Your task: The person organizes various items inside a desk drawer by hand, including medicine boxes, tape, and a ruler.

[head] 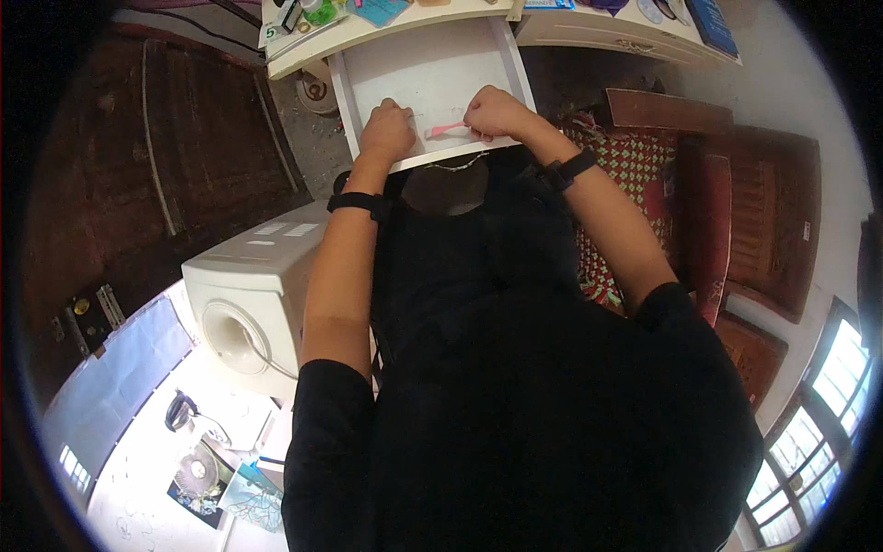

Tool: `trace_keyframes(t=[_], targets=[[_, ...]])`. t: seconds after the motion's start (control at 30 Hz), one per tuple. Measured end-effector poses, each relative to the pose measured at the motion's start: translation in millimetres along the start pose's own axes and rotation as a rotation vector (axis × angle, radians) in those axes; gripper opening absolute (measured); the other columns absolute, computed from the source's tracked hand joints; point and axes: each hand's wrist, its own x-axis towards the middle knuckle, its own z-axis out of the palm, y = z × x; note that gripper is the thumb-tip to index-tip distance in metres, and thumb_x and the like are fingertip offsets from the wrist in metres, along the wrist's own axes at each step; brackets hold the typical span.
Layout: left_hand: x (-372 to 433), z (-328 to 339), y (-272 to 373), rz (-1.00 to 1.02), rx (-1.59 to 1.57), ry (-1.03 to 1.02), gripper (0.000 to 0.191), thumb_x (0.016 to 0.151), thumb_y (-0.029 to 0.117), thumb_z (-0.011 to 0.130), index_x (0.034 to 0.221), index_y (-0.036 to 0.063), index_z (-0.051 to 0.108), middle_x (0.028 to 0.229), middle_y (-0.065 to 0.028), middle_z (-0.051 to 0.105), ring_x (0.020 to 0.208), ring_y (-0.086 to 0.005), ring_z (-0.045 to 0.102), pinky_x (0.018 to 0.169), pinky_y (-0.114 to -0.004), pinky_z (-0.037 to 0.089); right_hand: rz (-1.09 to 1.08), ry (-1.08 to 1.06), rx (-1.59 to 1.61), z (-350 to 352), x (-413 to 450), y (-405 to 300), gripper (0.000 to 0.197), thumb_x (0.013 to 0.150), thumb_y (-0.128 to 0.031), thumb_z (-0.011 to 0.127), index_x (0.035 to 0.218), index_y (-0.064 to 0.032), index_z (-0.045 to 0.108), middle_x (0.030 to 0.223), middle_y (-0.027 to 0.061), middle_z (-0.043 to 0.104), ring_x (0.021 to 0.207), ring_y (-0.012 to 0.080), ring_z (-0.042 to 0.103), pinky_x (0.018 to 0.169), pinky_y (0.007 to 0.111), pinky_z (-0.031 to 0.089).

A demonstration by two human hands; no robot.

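Observation:
Before me a white drawer point(338, 90) is pulled out of a cream desk, and both my hands are inside it. My right hand point(495, 114) is closed on the end of a small pink-handled tool point(447, 129), which points left across the drawer near its front; its exact kind cannot be told. On the drawer's left side is my left hand point(388, 131), fingers curled downward, with a thin needle-like piece point(417, 115) sticking out to the right by its fingertips. Whether the fingers grip that piece is hard to see. Each wrist wears a black band.
Small items, including a green-filled bottle point(319, 12) and a blue card point(381, 10), lie on the desktop point(303, 52). A blue book point(714, 27) rests at its right end. Left of me stands a white appliance-like cabinet point(241, 276); a red patterned cloth point(621, 165) is to the right.

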Motion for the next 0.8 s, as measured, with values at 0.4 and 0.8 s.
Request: trace_keyframes(t=[0.4,0.8], targets=[[-8,2,-6,0.021,-0.050,0.095,0.028,0.078,0.014,0.059,0.104,0.0081,0.068,0.108,-0.0153,0.057,0.100,-0.0324,0.057,0.087,-0.040,0.048,0.023,0.121,-0.051,17,12,4,0.021,0.076,-0.010,0.052,0.066,0.0037,0.065,0.054,0.0086,0.060,0.048,0.0173,0.058,0.054,0.032,0.047],[-12,-2,-2,-0.045,-0.148,0.147,0.022,0.076,0.014,0.063,0.096,0.0072,0.071,0.104,-0.0127,0.060,0.097,-0.0309,0.059,0.085,-0.039,0.048,0.052,0.160,0.174,35,22,5,0.019,0.078,-0.009,0.053,0.073,0.0048,0.066,0.060,0.0086,0.062,0.045,0.0148,0.054,0.045,0.028,0.044]])
